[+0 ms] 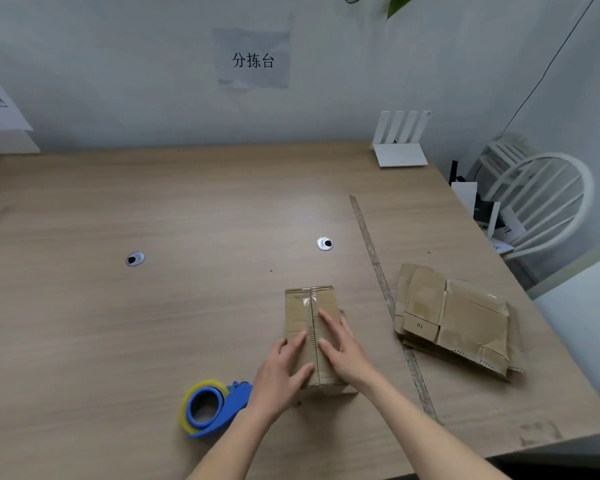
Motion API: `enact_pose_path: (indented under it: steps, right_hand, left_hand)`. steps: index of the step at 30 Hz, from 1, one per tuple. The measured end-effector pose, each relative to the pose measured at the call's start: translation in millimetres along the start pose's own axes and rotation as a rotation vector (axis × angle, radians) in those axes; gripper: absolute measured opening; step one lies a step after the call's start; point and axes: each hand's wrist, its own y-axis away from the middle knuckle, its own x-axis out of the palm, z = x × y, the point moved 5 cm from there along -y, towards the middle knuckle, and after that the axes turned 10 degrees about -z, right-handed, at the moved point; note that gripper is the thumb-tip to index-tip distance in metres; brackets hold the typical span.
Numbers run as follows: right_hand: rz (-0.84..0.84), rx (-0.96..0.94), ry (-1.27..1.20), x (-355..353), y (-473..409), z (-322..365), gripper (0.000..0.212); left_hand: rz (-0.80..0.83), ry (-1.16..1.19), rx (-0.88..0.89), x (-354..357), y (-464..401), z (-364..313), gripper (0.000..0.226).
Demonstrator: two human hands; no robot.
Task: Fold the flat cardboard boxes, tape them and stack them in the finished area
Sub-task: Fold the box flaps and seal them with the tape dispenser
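One folded cardboard box (310, 332) is being pressed flat-fingered by left hand (283, 370) and right hand (343, 351), seam taped; flat boxes (456, 322) are waiting.

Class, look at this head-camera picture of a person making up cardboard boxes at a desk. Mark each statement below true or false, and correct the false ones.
1. Both hands press flat on the folded box. True: left hand and right hand lie on its top.
2. The tape dispenser is held in the left hand. False: it lies on the table, left of the box.
3. The stack of flat boxes lies right of the folded box. True.
4. The chair is black. False: it is white.
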Motion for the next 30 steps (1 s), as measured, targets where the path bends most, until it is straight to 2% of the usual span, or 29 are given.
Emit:
enact_pose_path:
  steps: [7, 10, 16, 19, 22, 27, 30]
  right_hand:
    - [0.042, 0.069, 0.166, 19.1, 1.9, -15.0, 0.057]
    - [0.05, 0.077, 0.186, 16.1, 3.8, -13.5, 0.055]
    - [0.046, -0.034, 0.151, 0.9, 6.9, 4.7, 0.05]
    - [0.019, -0.045, 0.179, -8.6, 9.3, 10.2, 0.049]
    - [-0.059, -0.06, 0.262, -12.3, 8.5, 20.7, 0.049]
    - [-0.207, -0.332, 0.37, 5.3, 12.5, 49.7, 0.048]
    - [-0.164, -0.379, 0.367, 19.3, 20.9, 50.9, 0.048]
  left_hand:
    - [0.122, -0.237, 0.023, 6.5, -4.7, 4.3, 0.057]
    - [0.137, -0.243, 0.018, 6.8, -6.8, 5.2, 0.059]
    - [0.034, -0.244, 0.055, -28.9, -6.1, 18.7, 0.058]
    - [-0.018, -0.323, -0.023, -49.9, 2.8, 47.0, 0.063]
    - [-0.002, -0.434, -0.183, -62.3, 22.4, 84.0, 0.077]
    - [0.132, -0.594, -0.331, -46.1, 49.3, 124.7, 0.104]
    - [0.169, -0.554, -0.347, -30.4, 52.4, 131.8, 0.099]
